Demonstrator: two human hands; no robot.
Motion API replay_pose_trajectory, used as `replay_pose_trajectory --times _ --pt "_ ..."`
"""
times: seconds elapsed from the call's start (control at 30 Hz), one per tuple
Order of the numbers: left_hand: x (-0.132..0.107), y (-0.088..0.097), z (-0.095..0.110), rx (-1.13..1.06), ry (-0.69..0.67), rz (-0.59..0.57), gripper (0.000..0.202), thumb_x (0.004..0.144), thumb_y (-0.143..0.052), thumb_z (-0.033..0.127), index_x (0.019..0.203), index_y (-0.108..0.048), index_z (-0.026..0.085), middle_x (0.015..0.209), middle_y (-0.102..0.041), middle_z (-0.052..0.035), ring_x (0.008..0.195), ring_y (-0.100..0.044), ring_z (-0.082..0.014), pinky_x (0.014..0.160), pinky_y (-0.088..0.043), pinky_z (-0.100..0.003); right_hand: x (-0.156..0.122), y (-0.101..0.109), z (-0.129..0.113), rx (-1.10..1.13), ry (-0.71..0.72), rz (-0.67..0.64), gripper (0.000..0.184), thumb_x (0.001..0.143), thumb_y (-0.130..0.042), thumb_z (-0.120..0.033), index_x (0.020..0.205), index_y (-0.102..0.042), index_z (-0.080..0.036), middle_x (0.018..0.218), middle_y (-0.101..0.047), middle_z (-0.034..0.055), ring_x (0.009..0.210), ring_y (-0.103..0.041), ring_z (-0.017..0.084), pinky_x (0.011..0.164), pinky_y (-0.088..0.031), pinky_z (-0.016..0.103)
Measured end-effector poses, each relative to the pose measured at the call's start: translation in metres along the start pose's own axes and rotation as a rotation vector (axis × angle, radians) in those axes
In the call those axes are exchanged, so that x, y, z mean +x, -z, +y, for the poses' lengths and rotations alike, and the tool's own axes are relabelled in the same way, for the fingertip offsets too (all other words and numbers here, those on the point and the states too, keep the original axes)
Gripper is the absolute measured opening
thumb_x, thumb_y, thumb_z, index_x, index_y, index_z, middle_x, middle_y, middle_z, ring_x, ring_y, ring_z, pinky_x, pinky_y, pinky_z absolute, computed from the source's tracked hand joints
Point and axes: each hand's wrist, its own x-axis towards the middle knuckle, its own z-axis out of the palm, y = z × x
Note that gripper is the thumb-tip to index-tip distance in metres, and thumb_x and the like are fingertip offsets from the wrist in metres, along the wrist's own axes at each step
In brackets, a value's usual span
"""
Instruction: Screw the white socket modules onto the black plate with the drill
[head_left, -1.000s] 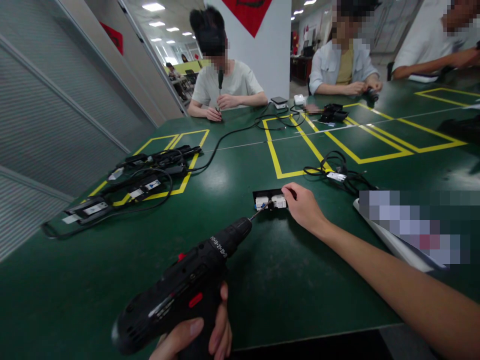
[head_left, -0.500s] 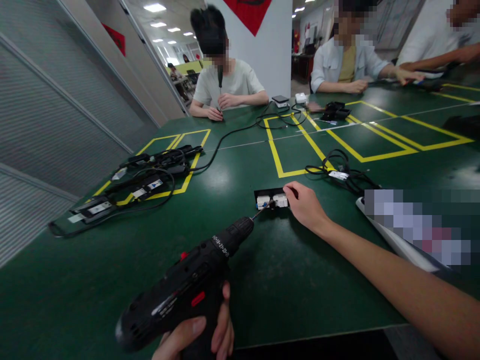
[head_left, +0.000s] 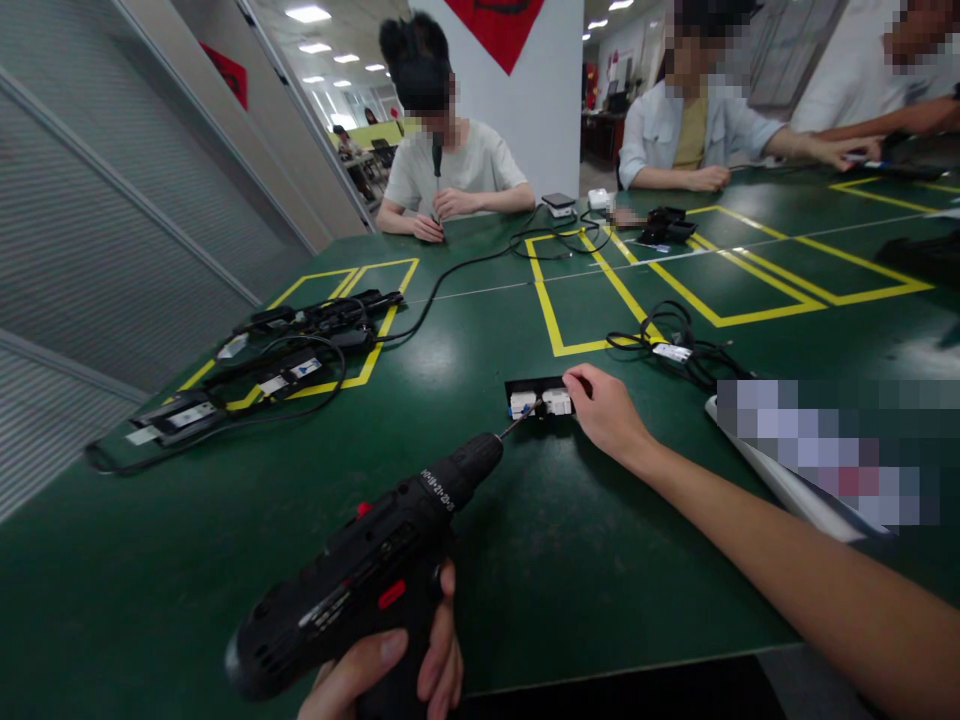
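My left hand [head_left: 390, 672] is wrapped round the grip of a black cordless screwdriver [head_left: 375, 575] at the bottom of the view. Its bit reaches up and right to a small black socket part with two white inserts [head_left: 538, 399] lying on the green table [head_left: 225, 560]. The bit tip touches the spot between the white inserts. My right hand [head_left: 606, 410] rests on the right end of that part, fingers curled against it and holding it down, the forearm running off to the lower right.
Black power strips and cables [head_left: 285, 350] lie in a yellow-taped box at the left. A coiled black cable [head_left: 679, 345] sits behind my right hand. A white board edge [head_left: 780, 485] lies at the right. Three people sit along the table's far side with their own parts.
My hands, the screwdriver and the socket part keep the same hold and place; the view only shifts slightly. The person at the far right has stretched an arm out over the table.
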Motion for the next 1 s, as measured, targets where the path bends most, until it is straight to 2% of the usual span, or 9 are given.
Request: replay_pose_trajectory --times 1.0 --pt "-0.0005 0.0011 -0.0007 -0.004 0.0 0.004 0.037 0.082 -0.048 0.037 0.11 -0.046 0.012 0.06 -0.053 -0.0022 0.048 -0.056 -0.018 0.054 -0.046 -0.035 -0.0002 -0.0009 0.0004 0.003 0.004 0.005 0.024 0.092 -0.049 -0.034 0.094 -0.061 -0.013 0.087 -0.064 0.0027 0.08 -0.062 0.015 0.076 -0.051 0.035"
